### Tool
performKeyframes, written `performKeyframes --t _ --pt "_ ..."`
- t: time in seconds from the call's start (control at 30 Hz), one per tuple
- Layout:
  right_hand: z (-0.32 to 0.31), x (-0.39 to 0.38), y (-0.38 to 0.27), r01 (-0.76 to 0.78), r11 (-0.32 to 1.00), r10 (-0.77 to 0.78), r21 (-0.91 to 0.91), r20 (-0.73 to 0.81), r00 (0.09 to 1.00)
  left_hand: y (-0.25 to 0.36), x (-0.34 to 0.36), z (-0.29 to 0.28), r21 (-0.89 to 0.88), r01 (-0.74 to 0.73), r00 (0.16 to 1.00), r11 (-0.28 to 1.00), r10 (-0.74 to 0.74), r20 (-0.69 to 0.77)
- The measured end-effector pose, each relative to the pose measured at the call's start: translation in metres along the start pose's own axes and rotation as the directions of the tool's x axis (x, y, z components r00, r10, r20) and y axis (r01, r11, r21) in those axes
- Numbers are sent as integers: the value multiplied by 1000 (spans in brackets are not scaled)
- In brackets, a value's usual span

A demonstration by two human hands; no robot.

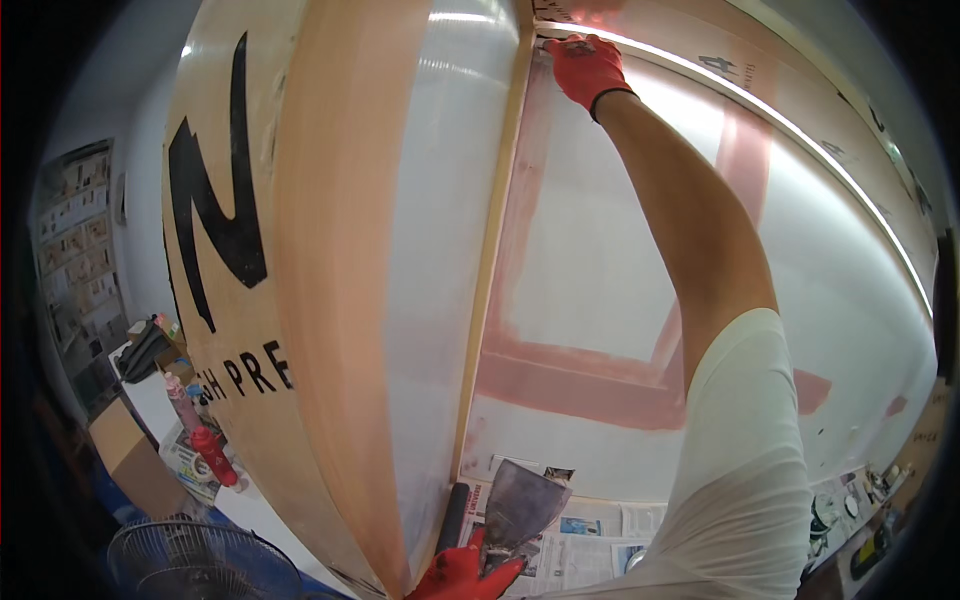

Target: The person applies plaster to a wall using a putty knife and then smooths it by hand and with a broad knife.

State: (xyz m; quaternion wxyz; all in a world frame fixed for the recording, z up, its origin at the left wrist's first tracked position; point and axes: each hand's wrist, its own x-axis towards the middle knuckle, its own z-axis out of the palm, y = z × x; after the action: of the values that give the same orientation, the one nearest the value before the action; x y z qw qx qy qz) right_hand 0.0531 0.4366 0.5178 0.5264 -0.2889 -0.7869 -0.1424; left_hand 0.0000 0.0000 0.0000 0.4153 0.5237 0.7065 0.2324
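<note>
Grasping a scraper (522, 503) low in the left hand's (465, 575) fingers, blade-up, presumably for ready use. Reaching to the panel's (585, 250) top corner with the right hand (586, 70) (cannot tell if gripping anything).

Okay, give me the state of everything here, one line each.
Left hand: closed on the scraper.
Scraper: held, blade up.
Right hand: raised to the top of the panel; grip unclear.
Panel: patched with pink.
Light: on.
Fan: spinning or stopped, unclear.
Red bottle: open or shut, unclear.
Newspapers: spread out.
</note>
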Motion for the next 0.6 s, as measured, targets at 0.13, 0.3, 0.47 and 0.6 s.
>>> performKeyframes --t 0.13,0.3,0.47,0.6 --pt "8 -33 -34 124 841 -201 -527 -90 976 10 -6 -25 -107 -54 998 993 51 -33" --pt "-4 -56 -50 376 590 -268 -714 266 926 -69 40 40 292 -443 864 848 491 -115" --pt "-23 -27 -27 118 925 -99 -360 70 993 -52 30 30 107 -376 902 920 390 -185" --pt "-21 -5 -18 175 840 -160 -514 75 984 -15 7 2 149 -340 931 929 355 -88"
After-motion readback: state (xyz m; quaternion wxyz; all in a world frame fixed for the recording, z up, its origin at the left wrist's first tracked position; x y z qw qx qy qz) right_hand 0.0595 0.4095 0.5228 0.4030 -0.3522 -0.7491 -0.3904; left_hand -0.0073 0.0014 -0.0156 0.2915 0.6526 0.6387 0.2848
